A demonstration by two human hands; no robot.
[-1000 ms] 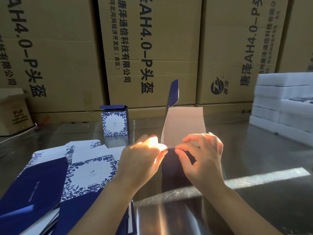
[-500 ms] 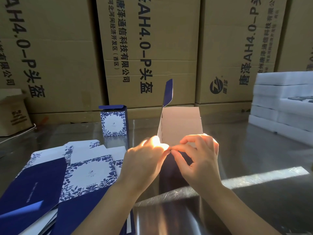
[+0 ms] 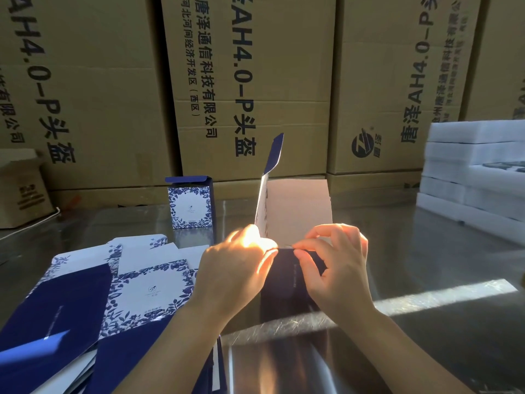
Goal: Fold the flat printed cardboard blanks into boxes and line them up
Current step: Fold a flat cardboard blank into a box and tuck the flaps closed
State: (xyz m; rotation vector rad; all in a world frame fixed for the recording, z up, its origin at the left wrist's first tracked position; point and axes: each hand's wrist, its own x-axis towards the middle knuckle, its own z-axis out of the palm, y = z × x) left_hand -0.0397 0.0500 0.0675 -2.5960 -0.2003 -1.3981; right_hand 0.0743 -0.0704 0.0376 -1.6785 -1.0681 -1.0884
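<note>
A half-formed blue box (image 3: pixel 287 277) stands on the shiny table between my hands, its pale inner flap (image 3: pixel 298 211) upright and a narrow blue tab sticking up at the left. My left hand (image 3: pixel 238 268) grips the box's left top edge. My right hand (image 3: pixel 335 263) pinches the near top edge with thumb and forefinger. A finished blue-and-white floral box (image 3: pixel 191 204) stands further back at the left. Several flat printed blanks (image 3: pixel 113 294) lie fanned out at the lower left.
Large brown cartons (image 3: pixel 250 89) with black print wall off the far side of the table (image 3: pixel 426 268). White foam slabs (image 3: pixel 477 172) are stacked at the right. A small open carton (image 3: pixel 20 189) sits at the far left.
The upright flap and blue tab have tilted slightly and the box has been squared up; both hands keep their hold on its top edge, fingers shifting a little.
</note>
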